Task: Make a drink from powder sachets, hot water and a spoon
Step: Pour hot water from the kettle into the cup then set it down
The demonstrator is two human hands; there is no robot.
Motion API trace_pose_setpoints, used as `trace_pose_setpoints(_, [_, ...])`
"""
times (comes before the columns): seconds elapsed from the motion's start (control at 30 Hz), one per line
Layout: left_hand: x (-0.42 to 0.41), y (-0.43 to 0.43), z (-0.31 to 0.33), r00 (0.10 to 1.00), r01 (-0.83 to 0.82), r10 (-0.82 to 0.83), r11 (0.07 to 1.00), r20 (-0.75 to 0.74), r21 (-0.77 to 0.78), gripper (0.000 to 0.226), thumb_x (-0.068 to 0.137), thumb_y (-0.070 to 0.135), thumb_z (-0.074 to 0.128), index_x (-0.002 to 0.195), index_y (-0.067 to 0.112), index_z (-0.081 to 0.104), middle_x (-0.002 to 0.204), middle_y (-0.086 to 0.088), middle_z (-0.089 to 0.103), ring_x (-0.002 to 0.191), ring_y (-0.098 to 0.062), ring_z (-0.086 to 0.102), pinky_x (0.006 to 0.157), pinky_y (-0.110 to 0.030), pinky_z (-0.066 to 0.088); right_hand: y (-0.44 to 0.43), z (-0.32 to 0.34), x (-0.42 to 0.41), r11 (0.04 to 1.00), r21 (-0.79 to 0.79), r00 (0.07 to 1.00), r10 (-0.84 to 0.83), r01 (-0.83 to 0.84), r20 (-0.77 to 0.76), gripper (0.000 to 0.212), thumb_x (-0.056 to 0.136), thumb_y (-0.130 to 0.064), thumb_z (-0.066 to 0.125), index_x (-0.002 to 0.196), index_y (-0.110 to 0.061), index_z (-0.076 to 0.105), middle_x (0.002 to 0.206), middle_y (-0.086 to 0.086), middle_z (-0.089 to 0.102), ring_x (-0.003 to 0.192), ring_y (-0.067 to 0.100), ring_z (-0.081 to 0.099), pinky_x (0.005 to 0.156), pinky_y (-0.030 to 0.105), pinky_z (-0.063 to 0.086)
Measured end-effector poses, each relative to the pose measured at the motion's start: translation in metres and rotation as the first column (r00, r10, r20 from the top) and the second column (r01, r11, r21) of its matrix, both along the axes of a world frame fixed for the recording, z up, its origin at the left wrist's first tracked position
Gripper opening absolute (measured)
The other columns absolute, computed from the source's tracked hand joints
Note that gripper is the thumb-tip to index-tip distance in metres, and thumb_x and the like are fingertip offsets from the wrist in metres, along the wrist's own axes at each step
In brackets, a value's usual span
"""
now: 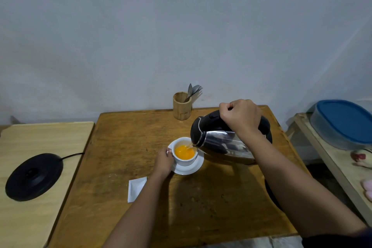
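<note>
A white cup holding bright orange liquid stands on a white saucer in the middle of the brown wooden table. My left hand grips the cup's handle on its left side. My right hand is closed round the black handle of a steel electric kettle, tilted with its spout over the cup's right rim; a thin stream of water runs into the cup. A white sachet lies flat on the table, partly under my left forearm. Spoons stick out of a wooden holder at the table's far edge.
The kettle's black round base with its cord sits on a lighter wooden table to the left. On the right, a bench carries a container with a blue lid and some pink items. A grey wall stands behind.
</note>
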State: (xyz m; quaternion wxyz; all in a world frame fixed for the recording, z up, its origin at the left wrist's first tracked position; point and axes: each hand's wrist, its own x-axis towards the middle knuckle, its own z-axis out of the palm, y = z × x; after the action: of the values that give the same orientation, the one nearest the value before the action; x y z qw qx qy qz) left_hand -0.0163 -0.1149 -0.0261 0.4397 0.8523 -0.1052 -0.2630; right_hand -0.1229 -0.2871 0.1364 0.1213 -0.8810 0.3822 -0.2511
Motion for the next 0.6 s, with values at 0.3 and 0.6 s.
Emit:
trace_pose_setpoints(0.3, [-0.001,-0.0011,0.0026,1.0,-0.008,0.008,1.0,-0.005,0.015,0.028,0.098,0.017,0.037,0.116,0.004,0.054,0.118,-0.018,0.059,0.094,-0.018,0.051,0.087,-0.035,0.045,0.0001,0.0015,-0.0019,1.0,-0.02,1.0,-0.003,0.002,-0.012,0.045,0.082,-0.025,0.049,0.039,-0.013,0.042,0.036,-0.004,0.032,0.035,0.013,0.028,0.043,0.018,0.021])
trace_pose_setpoints(0.6, [0.0007,-0.0007,0.0078,1.0,-0.005,0.006,1.0,-0.031,0.028,0.029,0.098,0.017,0.037,0.118,0.004,0.054,0.12,-0.018,0.059,0.103,-0.025,0.055,0.089,-0.036,0.046,0.0038,-0.0022,-0.0003,0.999,-0.038,1.0,0.021,-0.021,-0.022,0.044,0.082,-0.026,0.049,0.041,-0.011,0.045,0.036,-0.004,0.032,0.036,0.012,0.028,0.044,0.019,0.019])
